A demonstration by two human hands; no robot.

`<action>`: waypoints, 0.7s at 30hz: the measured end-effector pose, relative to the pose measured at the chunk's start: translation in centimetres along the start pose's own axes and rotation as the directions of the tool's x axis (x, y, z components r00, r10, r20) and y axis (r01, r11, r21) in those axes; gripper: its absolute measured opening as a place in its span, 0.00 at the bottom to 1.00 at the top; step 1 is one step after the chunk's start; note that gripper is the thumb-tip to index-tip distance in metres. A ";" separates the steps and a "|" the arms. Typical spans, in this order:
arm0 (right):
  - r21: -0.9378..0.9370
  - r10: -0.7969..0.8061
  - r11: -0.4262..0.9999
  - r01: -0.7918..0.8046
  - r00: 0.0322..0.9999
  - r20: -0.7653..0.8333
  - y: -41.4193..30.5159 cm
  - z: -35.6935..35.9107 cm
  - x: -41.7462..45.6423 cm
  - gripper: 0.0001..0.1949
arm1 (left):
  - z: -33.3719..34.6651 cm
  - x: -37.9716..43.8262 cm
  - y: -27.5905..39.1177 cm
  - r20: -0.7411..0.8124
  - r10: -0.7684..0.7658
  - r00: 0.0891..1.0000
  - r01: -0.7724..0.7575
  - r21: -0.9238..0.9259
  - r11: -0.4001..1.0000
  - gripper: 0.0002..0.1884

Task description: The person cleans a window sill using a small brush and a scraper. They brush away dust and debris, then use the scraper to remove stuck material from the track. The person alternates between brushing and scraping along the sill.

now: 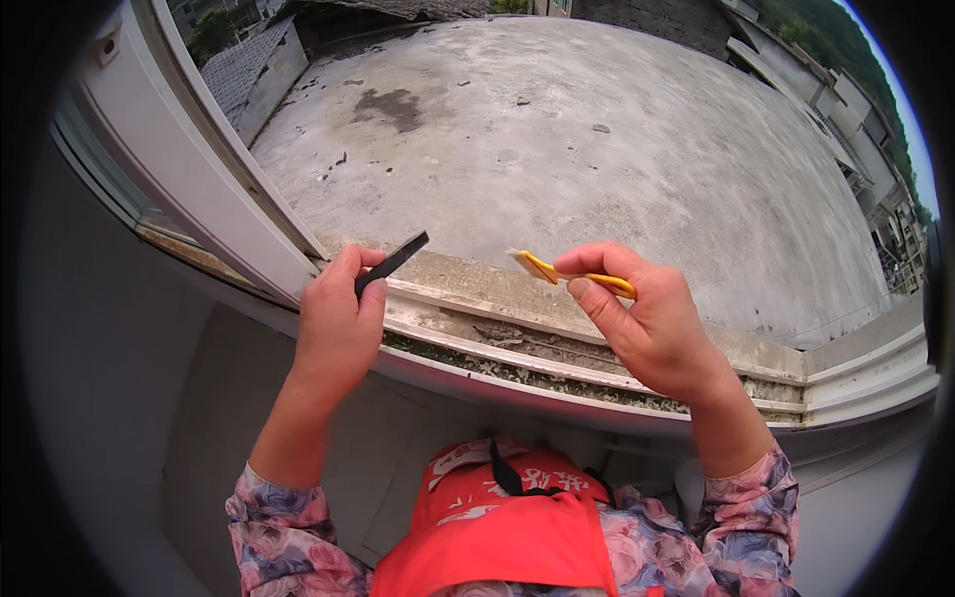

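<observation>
In my left hand (342,317) is a flat black strip-like tool (394,261), pinched between thumb and fingers and tilted up to the right; its exact kind is unclear. My right hand (649,317) grips a small brush (539,267) by its yellow handle, the pale bristles pointing left. Both hands hover above a window sill's sliding track (515,339). Dirt, dark grime and loose debris lie in the grooves of this white frame. The two tools are apart from each other.
At the left stands a white sliding window sash (186,149). Beyond the sill spreads a concrete flat roof (567,172) with scattered fragments. A tiled roof (246,67) and other buildings border it. Below me, a red apron (500,522) with writing covers my front.
</observation>
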State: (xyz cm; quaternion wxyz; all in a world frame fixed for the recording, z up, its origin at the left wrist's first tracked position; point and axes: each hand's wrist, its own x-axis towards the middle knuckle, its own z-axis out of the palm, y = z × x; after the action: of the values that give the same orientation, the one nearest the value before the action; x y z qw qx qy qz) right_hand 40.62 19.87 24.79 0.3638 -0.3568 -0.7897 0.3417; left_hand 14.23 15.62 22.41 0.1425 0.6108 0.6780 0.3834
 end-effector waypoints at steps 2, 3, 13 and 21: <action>0.183 -0.004 0.983 -0.013 0.996 0.088 -1.2 1.0 1.2 0.10 | -1.5 -1.2 -1.5 -0.054 -0.153 0.987 0.149 -0.065 0.987 0.10; 0.171 -0.007 0.985 -0.027 0.981 0.194 -1.7 1.9 2.0 0.10 | -2.3 -2.1 -2.5 -0.093 -0.162 0.982 0.149 -0.132 0.980 0.10; 0.056 -0.126 0.992 0.112 0.875 0.467 -2.3 13.6 8.4 0.12 | -3.4 -11.0 -7.0 -0.208 -0.383 0.900 0.236 -0.506 0.830 0.12; -0.192 0.099 0.980 0.047 0.724 0.683 -4.4 4.7 6.9 0.12 | -3.2 -15.5 -10.5 -0.200 -0.526 0.827 0.349 -0.550 0.759 0.12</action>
State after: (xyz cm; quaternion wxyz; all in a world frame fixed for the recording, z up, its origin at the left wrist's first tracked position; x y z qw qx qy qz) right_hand 32.05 21.90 28.20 0.0025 -0.2494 -0.8928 0.3752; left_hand 7.84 0.44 13.01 0.2591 0.2990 0.6974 0.5976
